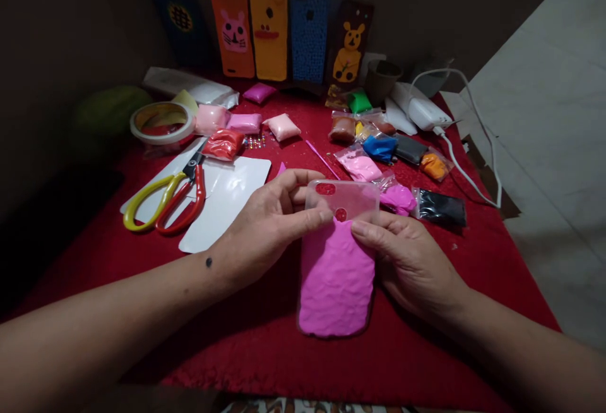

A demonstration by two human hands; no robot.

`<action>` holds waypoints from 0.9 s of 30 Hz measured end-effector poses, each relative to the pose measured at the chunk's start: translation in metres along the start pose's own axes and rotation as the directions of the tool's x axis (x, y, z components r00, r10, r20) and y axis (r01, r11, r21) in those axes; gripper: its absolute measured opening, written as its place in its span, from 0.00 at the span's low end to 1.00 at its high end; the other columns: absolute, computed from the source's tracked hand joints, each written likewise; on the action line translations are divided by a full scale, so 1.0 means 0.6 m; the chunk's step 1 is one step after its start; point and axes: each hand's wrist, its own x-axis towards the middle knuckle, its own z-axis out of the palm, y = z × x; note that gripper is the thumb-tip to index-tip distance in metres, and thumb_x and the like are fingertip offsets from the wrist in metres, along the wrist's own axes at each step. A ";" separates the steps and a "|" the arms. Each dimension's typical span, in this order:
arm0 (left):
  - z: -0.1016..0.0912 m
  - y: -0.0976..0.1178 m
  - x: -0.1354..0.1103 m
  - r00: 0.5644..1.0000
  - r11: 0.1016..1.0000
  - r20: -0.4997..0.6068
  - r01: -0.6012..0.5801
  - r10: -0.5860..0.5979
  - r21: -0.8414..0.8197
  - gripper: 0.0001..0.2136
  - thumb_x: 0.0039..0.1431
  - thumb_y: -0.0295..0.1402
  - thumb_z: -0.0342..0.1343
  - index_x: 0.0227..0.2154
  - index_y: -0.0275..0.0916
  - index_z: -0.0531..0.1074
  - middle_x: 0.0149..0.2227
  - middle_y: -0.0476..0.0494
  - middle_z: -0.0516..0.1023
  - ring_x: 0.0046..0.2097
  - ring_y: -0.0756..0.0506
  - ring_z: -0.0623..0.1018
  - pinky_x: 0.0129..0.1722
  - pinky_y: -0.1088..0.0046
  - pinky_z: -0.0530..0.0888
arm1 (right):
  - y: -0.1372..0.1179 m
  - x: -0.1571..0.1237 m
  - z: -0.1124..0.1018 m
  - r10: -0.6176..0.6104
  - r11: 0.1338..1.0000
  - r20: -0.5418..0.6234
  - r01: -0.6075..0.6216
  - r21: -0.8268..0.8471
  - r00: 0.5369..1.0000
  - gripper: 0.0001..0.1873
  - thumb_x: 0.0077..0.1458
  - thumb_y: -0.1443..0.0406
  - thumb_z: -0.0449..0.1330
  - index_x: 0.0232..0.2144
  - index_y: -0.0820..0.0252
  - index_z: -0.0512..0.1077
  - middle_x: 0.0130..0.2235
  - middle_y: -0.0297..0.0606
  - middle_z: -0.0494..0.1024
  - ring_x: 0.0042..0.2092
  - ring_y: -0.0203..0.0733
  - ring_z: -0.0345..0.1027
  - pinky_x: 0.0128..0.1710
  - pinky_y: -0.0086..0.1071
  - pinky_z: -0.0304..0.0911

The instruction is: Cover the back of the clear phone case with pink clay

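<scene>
A clear phone case (364,193) is held upright between my two hands, its cutouts at the top. Bumpy pink clay (337,280) covers most of its back, while the strip around the cutouts is bare. My left hand (277,208) grips the case's upper left side, its thumb at the clay's top edge. On the other side my right hand (409,255) is closed around the right edge, with the thumb pressing the clay near the round hole. The fingers behind the case are partly hidden.
Scissors (182,195) with yellow and red handles lie on white sheets (231,204) at left, by a tape roll (162,119). Bagged clay, including a black packet (440,208), lies around. Decorated cases, one orange (231,5), lean at the back. A white cable (466,170) loops at right.
</scene>
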 end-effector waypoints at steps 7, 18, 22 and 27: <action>0.002 0.001 0.002 0.999 1.000 -0.030 -0.023 0.023 0.017 0.15 0.53 0.26 0.66 0.42 0.40 0.70 0.27 0.55 0.74 0.29 0.54 0.73 0.31 0.79 0.68 | 0.000 0.001 -0.004 0.014 1.000 0.015 -0.014 -0.003 1.000 0.12 0.45 0.59 0.73 0.24 0.61 0.78 0.26 0.34 0.76 0.28 0.34 0.64 0.30 0.31 0.58; -0.003 0.005 0.003 1.000 1.000 -0.018 0.000 0.000 0.007 0.17 0.53 0.26 0.65 0.45 0.38 0.69 0.30 0.52 0.74 0.31 0.52 0.74 0.32 0.77 0.70 | -0.005 0.006 -0.002 -0.016 1.000 -0.044 0.017 0.019 0.999 0.13 0.42 0.59 0.74 0.22 0.62 0.77 0.24 0.33 0.72 0.27 0.34 0.60 0.30 0.31 0.57; -0.001 0.007 0.005 0.998 1.000 -0.060 -0.018 0.018 -0.006 0.15 0.52 0.23 0.64 0.41 0.37 0.69 0.28 0.54 0.72 0.27 0.55 0.71 0.27 0.81 0.69 | -0.004 0.005 -0.002 -0.014 1.000 -0.031 0.014 0.019 0.999 0.13 0.43 0.59 0.74 0.22 0.62 0.77 0.23 0.33 0.72 0.27 0.33 0.60 0.30 0.29 0.57; -0.005 0.005 0.005 0.999 1.000 -0.033 -0.022 0.021 -0.015 0.15 0.54 0.25 0.64 0.44 0.37 0.70 0.29 0.53 0.73 0.29 0.54 0.73 0.29 0.80 0.71 | -0.005 0.008 -0.001 -0.022 0.998 -0.050 0.024 0.053 0.999 0.14 0.40 0.61 0.75 0.21 0.64 0.77 0.23 0.33 0.72 0.26 0.32 0.59 0.29 0.28 0.56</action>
